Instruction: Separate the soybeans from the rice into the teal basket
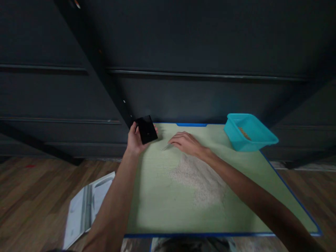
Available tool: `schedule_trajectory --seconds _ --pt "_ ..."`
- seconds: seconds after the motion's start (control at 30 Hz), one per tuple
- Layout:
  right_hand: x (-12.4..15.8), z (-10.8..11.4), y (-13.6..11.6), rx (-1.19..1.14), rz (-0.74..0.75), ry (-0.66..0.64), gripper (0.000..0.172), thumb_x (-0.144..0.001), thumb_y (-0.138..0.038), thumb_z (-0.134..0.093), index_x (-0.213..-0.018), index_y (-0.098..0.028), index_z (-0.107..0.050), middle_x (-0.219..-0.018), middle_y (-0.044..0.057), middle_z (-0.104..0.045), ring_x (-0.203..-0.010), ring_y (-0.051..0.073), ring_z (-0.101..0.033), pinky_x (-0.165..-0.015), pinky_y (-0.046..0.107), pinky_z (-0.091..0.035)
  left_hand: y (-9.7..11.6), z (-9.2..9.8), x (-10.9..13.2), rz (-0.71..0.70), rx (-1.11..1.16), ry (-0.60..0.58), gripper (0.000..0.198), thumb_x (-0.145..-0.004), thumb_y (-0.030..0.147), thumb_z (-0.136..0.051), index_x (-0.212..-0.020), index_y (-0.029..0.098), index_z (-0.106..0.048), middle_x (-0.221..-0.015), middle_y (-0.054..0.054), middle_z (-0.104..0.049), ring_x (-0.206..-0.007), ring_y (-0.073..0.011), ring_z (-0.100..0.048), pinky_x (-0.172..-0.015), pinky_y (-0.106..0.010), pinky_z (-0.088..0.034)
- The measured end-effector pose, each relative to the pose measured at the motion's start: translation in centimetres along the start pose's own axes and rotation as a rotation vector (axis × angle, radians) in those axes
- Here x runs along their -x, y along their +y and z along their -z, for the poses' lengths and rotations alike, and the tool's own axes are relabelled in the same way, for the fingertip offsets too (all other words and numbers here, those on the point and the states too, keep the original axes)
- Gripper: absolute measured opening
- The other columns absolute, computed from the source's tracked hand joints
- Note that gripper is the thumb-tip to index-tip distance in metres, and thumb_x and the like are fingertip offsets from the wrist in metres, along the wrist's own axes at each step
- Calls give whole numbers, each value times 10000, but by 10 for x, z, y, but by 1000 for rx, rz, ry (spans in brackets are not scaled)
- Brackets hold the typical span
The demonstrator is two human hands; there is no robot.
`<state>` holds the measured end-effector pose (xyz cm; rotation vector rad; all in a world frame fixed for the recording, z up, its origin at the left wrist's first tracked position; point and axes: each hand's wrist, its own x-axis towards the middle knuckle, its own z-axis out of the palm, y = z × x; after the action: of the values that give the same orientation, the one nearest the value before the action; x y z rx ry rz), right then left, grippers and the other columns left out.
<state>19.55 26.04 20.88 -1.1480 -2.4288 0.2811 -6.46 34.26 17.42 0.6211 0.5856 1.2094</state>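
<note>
My left hand [137, 140] is wrapped round a flat black rectangular object [147, 130], held tilted above the table's far left corner; its kind is not clear, and its face is dark and shiny. Over the middle of the table, my right hand [187, 142] pinches a thin metal tool [166, 147] that looks like tweezers, its tip pointing left and down towards the tabletop. Just below my right wrist spreads a heap of pale small grains [201, 178]. What lies at the tool's tip is too small to make out.
A turquoise plastic basin [236, 138] with something tan inside stands at the far right of the pale green table [154, 199], which has blue edging. Dark panels [199, 94] rise behind. On the wooden floor at left lies an open white binder or box [86, 203].
</note>
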Motion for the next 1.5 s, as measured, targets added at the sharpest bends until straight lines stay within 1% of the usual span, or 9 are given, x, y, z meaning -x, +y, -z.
schedule_trajectory --seconds 0.13,0.27,0.47,0.67,0.87,1.0,1.3,1.4,1.5 --pt "-36 -35 -9 103 130 -29 221 -1039 -172 -581 -1114 -230 -780 -1083 52 -809 -1020 210 -699 -965 364 -419 3 2 2 -11 60 36 568 -1008 569 -334 -1163 161 -696 -1016 -181 -841 -957 -318 -809 -801 -457 -682" --pt "-37 -49 -23 108 268 -90 280 -1025 -87 -562 -1149 -235 -766 -1168 39 -803 -1106 199 -687 -999 368 -399 3 2 3 14 55 12 569 -1005 577 -334 -1170 168 -694 -1031 -180 -840 -958 -303 -811 -810 -444 -681" --pt "24 -28 -26 -6 439 -166 315 -1041 -63 -522 -1206 -232 -731 -1249 36 -774 -1221 153 -662 -1139 380 -370 1 5 -1 9 57 3 592 -1002 564 -347 -1244 126 -663 -996 -176 -841 -932 -292 -812 -834 -427 -680" --pt "86 4 -11 -86 390 -155 272 -1061 -140 -527 -1212 -195 -747 -1249 79 -779 -1263 178 -670 -1146 413 -458 2 3 -2 12 61 12 585 -988 565 -394 -1274 125 -654 -984 -170 -843 -939 -303 -810 -853 -433 -680" --pt "114 20 -6 -136 374 -131 296 -1043 -111 -540 -1241 -203 -740 -1249 85 -779 -1304 191 -652 -1184 449 -449 2 0 -1 6 19 27 560 -1000 553 -362 -1195 142 -689 -958 -171 -840 -900 -299 -814 -794 -422 -689" --pt "102 24 1 -130 322 -46 331 -1032 -91 -545 -1269 -234 -725 -1280 73 -767 -1274 177 -670 -1175 446 -456 3 -4 1 9 21 24 567 -999 549 -376 -1229 125 -674 -954 -167 -834 -899 -283 -811 -826 -408 -682" --pt "-1 -2 31 124 160 -89 349 -961 -8 -607 -1184 -226 -761 -1297 45 -761 -1261 172 -677 -1210 414 -404 3 -11 7 -1 -11 57 555 -1011 534 -359 -1164 131 -710 -983 -165 -841 -917 -287 -809 -812 -408 -690" --pt "-2 -7 31 155 154 -107 331 -943 12 -621 -1172 -178 -767 -1260 78 -775 -1228 187 -699 -1207 412 -415 3 -10 6 1 -34 40 543 -1008 525 -370 -1170 141 -717 -1004 -165 -841 -928 -301 -812 -810 -420 -692" --pt "28 -6 31 150 194 -80 292 -964 -20 -616 -1180 -157 -757 -1240 88 -782 -1209 205 -712 -1209 435 -425 3 -12 5 19 -54 48 535 -1011 504 -376 -1176 133 -724 -965 -163 -842 -864 -292 -817 -764 -397 -697"
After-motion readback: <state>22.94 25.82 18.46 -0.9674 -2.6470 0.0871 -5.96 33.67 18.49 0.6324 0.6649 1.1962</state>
